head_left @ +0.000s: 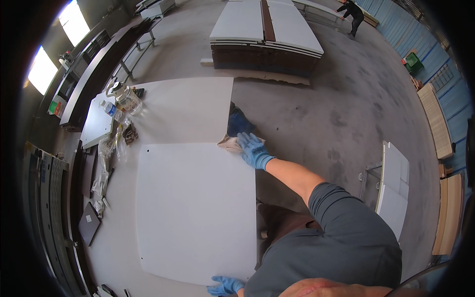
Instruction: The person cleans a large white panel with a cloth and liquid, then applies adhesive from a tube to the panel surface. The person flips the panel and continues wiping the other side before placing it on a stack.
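Where panel (198,208) ends, cloth (228,144) lies under right hand (254,151).

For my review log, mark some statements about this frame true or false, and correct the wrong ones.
1. The right hand rests on a beige cloth. True.
2. The left hand wears no glove. False: a blue glove covers it.
3. The transparent jug stands right of the white panel. False: it stands beyond the panel, toward the left.
4. A plastic bottle is beside the jug. True.
5. Another person is visible at upper right. True.
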A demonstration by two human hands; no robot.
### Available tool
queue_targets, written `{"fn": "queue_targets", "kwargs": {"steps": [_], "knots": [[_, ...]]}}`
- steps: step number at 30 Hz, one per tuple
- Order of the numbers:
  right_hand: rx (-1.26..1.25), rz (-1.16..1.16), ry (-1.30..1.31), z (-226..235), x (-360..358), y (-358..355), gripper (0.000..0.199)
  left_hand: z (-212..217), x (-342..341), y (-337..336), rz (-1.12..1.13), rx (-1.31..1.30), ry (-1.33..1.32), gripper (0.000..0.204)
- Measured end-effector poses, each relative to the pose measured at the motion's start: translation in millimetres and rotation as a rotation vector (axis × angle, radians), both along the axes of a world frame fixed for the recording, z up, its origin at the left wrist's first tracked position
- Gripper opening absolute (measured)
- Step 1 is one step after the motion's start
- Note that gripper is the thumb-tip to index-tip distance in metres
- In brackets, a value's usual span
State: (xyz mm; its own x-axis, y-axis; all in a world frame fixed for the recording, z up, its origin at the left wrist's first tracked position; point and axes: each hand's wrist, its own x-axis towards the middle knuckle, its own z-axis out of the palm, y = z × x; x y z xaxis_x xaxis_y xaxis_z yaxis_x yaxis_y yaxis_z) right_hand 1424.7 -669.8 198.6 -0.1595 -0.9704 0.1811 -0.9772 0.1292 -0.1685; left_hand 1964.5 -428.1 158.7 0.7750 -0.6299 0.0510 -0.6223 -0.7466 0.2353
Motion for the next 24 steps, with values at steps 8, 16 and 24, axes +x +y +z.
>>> {"fn": "queue_targets", "kwargs": {"steps": [8,16,24], "knots": [[-0.008,-0.040,0.025,-0.1,8.9,3.2,0.065,-20.8,13.9,3.7,-0.014,-0.046,-0.056,0.074],[0.049,0.083,-0.034,6.8,75.7,87.3,0.066,13.7,8.6,4.5,0.035,0.121,0.088,0.077],[-0.120,0.014,-0.111,3.8,33.5,30.0,0.060,12.3,-3.2,-0.5,0.062,-0.143,0.075,0.073]]}}
